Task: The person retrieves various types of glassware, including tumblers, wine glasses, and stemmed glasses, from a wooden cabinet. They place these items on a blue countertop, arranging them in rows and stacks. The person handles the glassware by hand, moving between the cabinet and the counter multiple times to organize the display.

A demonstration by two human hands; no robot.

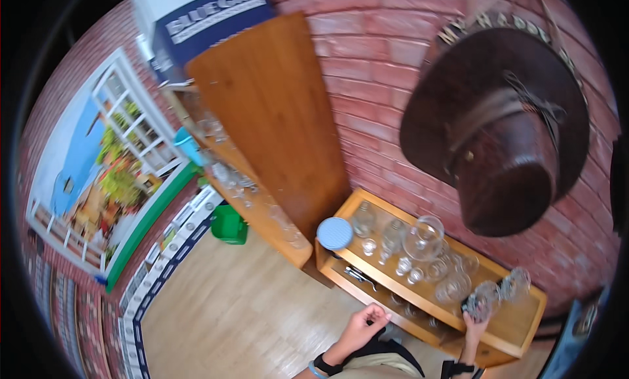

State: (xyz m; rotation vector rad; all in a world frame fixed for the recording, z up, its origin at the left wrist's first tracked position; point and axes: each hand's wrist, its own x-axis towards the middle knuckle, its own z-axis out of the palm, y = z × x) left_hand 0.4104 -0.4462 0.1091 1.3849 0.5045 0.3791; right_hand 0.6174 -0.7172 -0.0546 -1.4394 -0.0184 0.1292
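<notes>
Slants in from the lower edge, up and to the right, to the left wrist. Curls the left hand loosely in front of the body, with thumb and fingertips drawn close together. Holds the right wrist nearly upright in view, well apart from the left. Bends the right hand into a grip, with finger placement too blurred to tell surely.

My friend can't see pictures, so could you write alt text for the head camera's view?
A person's right hand holds a clear patterned glass at a low wooden shelf unit crowded with glassware; the left hand, apparently empty, is in front of the unit. A brown hat hangs on the brick-patterned wall above.
</notes>
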